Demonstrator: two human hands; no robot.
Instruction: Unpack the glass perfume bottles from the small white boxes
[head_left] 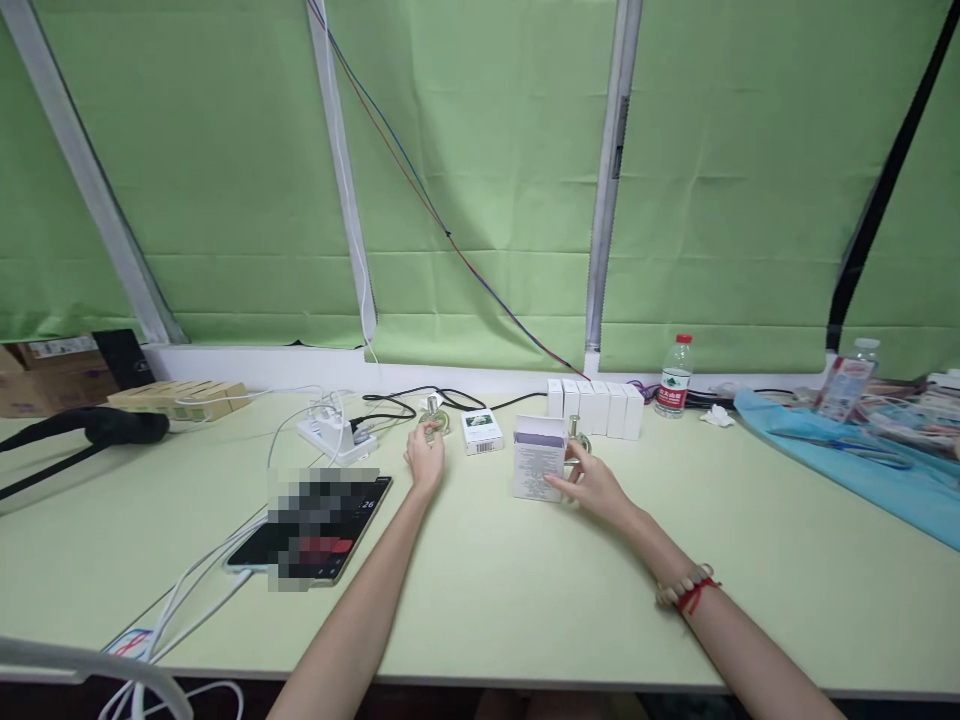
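My left hand point(425, 458) is closed around a small glass perfume bottle point(433, 416) standing on the pale green table point(487, 580). My right hand point(592, 483) pinches a white and lilac carton point(537, 458) that stands upright, with a second small bottle point(577, 436) just behind it, close to my fingers. A small white box with a green picture point(481, 431) lies between the two hands.
A row of several white boxes point(596, 407) stands at the back beside a water bottle point(674, 376). A tablet point(319, 528), a power strip point(335, 436) and white cables lie left. Blue cloth point(862, 462) with clutter covers the right; cardboard boxes point(180, 399) sit far left.
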